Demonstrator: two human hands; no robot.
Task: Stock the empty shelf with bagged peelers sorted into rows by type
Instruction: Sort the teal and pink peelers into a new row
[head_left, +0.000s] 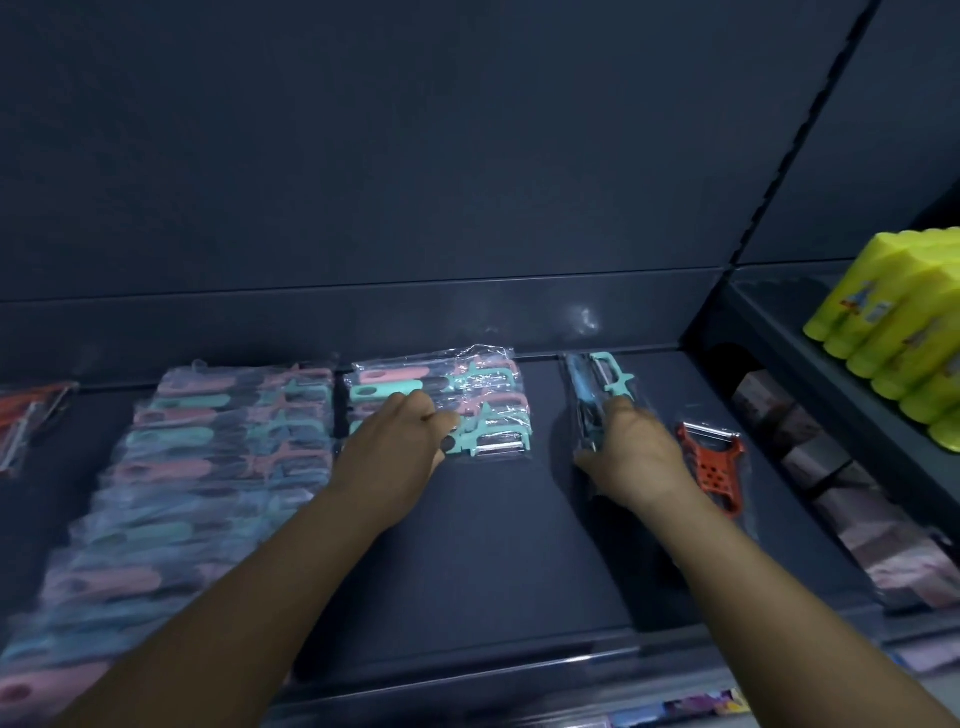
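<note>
A short row of bagged pink and teal peelers (441, 405) lies at the back of the dark shelf (493, 545), at 12 o'clock. The left hand (400, 441) rests on its front end, fingers curled down pinching the plastic. At 2 o'clock the right hand (631, 457) grips a bagged teal peeler (602, 395), fingers wrapped round its lower end. Just beside it, at 3 o'clock, lies a bagged red peeler (714, 465). A long row of pink and teal bags (182, 478) fills 9 to 10 o'clock. Yellow bottles (898, 332) stand on the neighbouring shelf, far right.
</note>
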